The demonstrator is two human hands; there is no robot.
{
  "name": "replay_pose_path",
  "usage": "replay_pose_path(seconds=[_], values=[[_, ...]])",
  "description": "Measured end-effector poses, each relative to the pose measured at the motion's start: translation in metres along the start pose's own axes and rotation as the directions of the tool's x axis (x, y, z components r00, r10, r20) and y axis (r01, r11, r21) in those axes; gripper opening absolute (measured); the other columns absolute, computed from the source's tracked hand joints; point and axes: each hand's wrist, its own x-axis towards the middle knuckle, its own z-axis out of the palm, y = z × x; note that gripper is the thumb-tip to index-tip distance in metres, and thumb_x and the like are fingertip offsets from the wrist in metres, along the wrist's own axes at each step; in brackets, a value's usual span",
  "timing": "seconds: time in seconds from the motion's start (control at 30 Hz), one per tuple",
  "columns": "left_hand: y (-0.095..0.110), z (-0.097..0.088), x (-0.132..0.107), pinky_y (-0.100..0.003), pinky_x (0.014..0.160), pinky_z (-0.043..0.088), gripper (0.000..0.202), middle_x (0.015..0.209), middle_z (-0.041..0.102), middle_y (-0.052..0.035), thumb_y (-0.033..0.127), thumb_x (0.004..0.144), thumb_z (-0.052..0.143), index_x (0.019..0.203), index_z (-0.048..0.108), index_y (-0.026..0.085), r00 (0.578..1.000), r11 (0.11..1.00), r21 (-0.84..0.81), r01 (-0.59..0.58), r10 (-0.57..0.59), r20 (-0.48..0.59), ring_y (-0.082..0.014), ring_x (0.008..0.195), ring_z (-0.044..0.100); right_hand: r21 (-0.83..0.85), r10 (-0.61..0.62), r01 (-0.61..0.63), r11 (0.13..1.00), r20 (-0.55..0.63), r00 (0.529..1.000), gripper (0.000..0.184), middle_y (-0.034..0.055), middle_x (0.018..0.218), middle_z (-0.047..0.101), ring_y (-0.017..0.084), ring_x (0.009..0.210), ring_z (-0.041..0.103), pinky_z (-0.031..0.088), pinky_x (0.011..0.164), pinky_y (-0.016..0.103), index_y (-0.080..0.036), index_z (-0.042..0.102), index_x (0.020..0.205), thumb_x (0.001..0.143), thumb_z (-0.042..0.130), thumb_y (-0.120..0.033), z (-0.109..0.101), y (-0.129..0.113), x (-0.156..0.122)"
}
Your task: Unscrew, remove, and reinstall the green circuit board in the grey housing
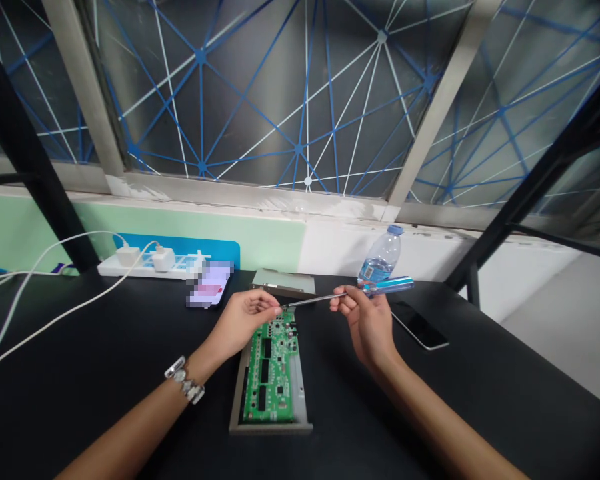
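Black tabletop (480,380) stretches beneath a slanted window (300,87) laced with blue and white netting. Near its middle lies a green circuit board (273,373), seated in a shallow grey metal case (270,429), with both hands just above its far end. The right hand (365,327) pinches a screwdriver (325,298) by its steel shaft close to the blue handle, thumb and fingers closed around it. The left hand (245,325) is curled, its fingertips (275,308) nearly together at the shaft's tip; whether they grip it or only touch it cannot be told. A metal bracelet (184,380) circles the left wrist. Just beyond the case sits a grey metal cover (283,283). Farther right stand a water bottle (380,257) and a black smartphone (417,325), lying flat. At far left, a blurred phone (207,285) lies near a white power strip (145,265) holding white chargers (129,257), with white cables (45,300) trailing left.
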Motion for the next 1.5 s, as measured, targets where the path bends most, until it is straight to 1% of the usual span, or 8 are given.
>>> replay_pose_path(seconds=[0.07, 0.17, 0.4, 0.67, 1.0, 1.2, 1.37, 1.5], values=[[0.0, -0.002, 0.002, -0.032, 0.068, 0.055, 0.018, 0.075, 0.071, -0.0057, 0.033, 0.074, 0.072, 0.082, 0.068, 0.016, 0.998, 0.996, -0.065, 0.056, -0.057, -0.012, -0.0167, 0.068, 0.066, -0.003, -0.001, 0.001, 1.0, -0.007, 1.0, 0.034, 0.0009, 0.067, 0.069, 0.016, 0.053, 0.064, 0.053, 0.054, 0.028, -0.023, 0.041, 0.084, 0.072, 0.072, -0.017, 0.0, 0.0, 0.001], [0.002, -0.003, 0.003, -0.033, 0.069, 0.056, 0.021, 0.078, 0.074, -0.0068, 0.032, 0.072, 0.074, 0.084, 0.07, 0.016, 0.995, 0.988, -0.124, 0.095, -0.097, -0.012, -0.0166, 0.068, 0.068, -0.001, -0.001, 0.001, 1.0, -0.009, 1.0, 0.033, 0.0011, 0.068, 0.069, 0.016, 0.054, 0.065, 0.053, 0.054, 0.028, -0.023, 0.041, 0.085, 0.073, 0.071, -0.016, 0.0, 0.0, 0.001], [0.002, -0.002, 0.001, -0.033, 0.068, 0.056, 0.018, 0.077, 0.075, -0.0065, 0.032, 0.071, 0.076, 0.082, 0.071, 0.017, 0.995, 0.985, -0.144, 0.098, -0.099, 0.0, -0.0165, 0.067, 0.068, 0.009, -0.015, 0.015, 1.0, -0.015, 1.0, 0.033, 0.0005, 0.067, 0.069, 0.016, 0.054, 0.065, 0.054, 0.054, 0.028, -0.023, 0.041, 0.085, 0.072, 0.071, -0.017, 0.002, -0.002, -0.001], [-0.001, -0.001, 0.002, -0.029, 0.065, 0.053, 0.019, 0.074, 0.073, -0.005, 0.031, 0.071, 0.077, 0.08, 0.072, 0.016, 0.995, 0.986, -0.134, 0.097, -0.098, -0.003, -0.0154, 0.066, 0.066, 0.009, -0.024, 0.024, 1.0, 0.003, 1.0, 0.032, 0.0007, 0.067, 0.07, 0.016, 0.054, 0.065, 0.054, 0.055, 0.028, -0.022, 0.041, 0.086, 0.073, 0.071, -0.017, 0.0, 0.0, 0.001], [-0.006, -0.004, 0.002, -0.026, 0.066, 0.052, 0.015, 0.075, 0.071, -0.0037, 0.029, 0.075, 0.075, 0.083, 0.072, 0.016, 1.0, 0.996, -0.092, 0.004, -0.005, -0.014, -0.014, 0.068, 0.064, 0.024, -0.032, 0.03, 0.999, 0.111, 0.993, 0.03, 0.0012, 0.071, 0.072, 0.017, 0.057, 0.067, 0.053, 0.058, 0.029, -0.023, 0.041, 0.088, 0.078, 0.068, -0.018, -0.001, -0.002, 0.0], [-0.006, -0.004, 0.002, -0.03, 0.073, 0.054, 0.015, 0.079, 0.073, -0.0047, 0.029, 0.076, 0.074, 0.082, 0.071, 0.016, 0.998, 0.997, -0.067, -0.04, 0.038, -0.044, -0.0168, 0.076, 0.067, 0.01, -0.022, 0.021, 1.0, 0.12, 0.993, 0.03, 0.0031, 0.076, 0.073, 0.017, 0.06, 0.069, 0.056, 0.06, 0.03, -0.022, 0.044, 0.087, 0.077, 0.072, -0.021, 0.0, -0.005, -0.001], [-0.003, -0.003, -0.002, -0.03, 0.073, 0.053, 0.012, 0.081, 0.072, -0.0042, 0.029, 0.082, 0.069, 0.084, 0.071, 0.017, 0.991, 0.991, 0.066, -0.114, 0.118, -0.057, -0.0171, 0.078, 0.068, -0.05, 0.005, -0.001, 0.999, 0.079, 0.997, 0.029, 0.0051, 0.077, 0.074, 0.016, 0.059, 0.07, 0.058, 0.059, 0.029, -0.02, 0.048, 0.083, 0.076, 0.076, -0.026, 0.0, -0.004, 0.0], [0.005, -0.001, -0.005, -0.029, 0.072, 0.053, 0.01, 0.08, 0.072, -0.0033, 0.026, 0.084, 0.065, 0.084, 0.071, 0.018, 0.983, 0.963, 0.206, -0.173, 0.183, -0.031, -0.017, 0.077, 0.068, -0.056, -0.024, 0.029, 0.998, 0.088, 0.996, 0.031, 0.003, 0.076, 0.073, 0.017, 0.058, 0.07, 0.059, 0.058, 0.03, -0.021, 0.045, 0.087, 0.079, 0.074, -0.028, -0.001, -0.004, 0.002]])
